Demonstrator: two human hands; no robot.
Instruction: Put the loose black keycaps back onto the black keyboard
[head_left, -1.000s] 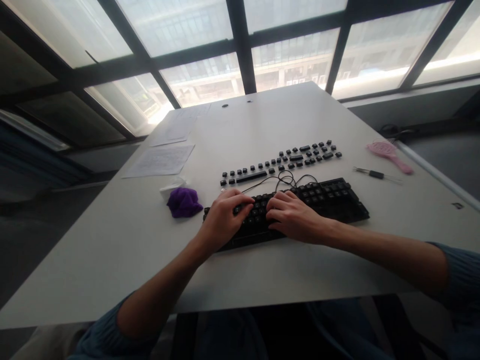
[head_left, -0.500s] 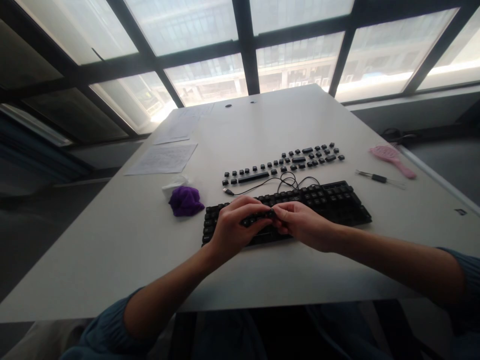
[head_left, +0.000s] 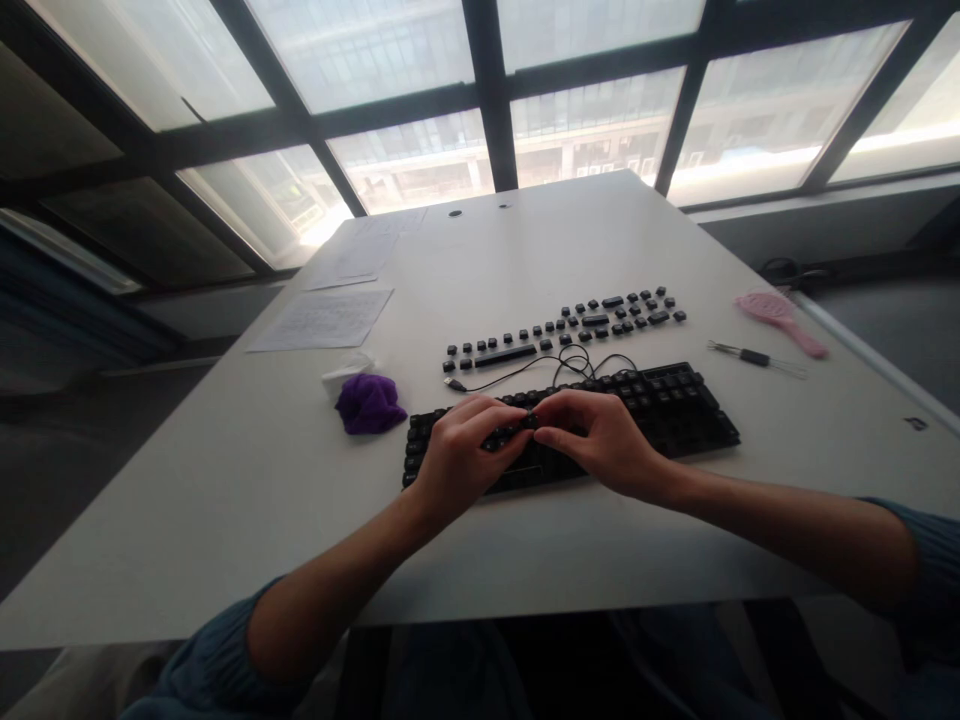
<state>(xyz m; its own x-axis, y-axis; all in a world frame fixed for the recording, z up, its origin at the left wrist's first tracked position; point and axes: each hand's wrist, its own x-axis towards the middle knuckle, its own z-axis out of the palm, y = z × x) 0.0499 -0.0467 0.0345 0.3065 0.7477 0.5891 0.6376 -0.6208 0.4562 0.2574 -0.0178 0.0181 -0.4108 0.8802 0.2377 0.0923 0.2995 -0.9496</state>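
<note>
A black keyboard lies on the white table in front of me, with bare patches at its right and front where keys are off. Both hands meet above its middle. My left hand pinches a small dark keycap between thumb and fingertips. From the other side, my right hand closes its thumb and index finger on the same keycap. Behind the keyboard, loose keycaps stand in rows, among them a long space bar. The keys under my hands are partly hidden.
A black USB cable coils behind the keyboard. To the left are a purple cloth, a white tissue and paper sheets. A wire keycap puller and a pink hairbrush lie at the right.
My right hand has shifted slightly left, its thumb and index finger now spread around the keycap. The left hand's fingertips have moved a little left. The things on the table stay put.
</note>
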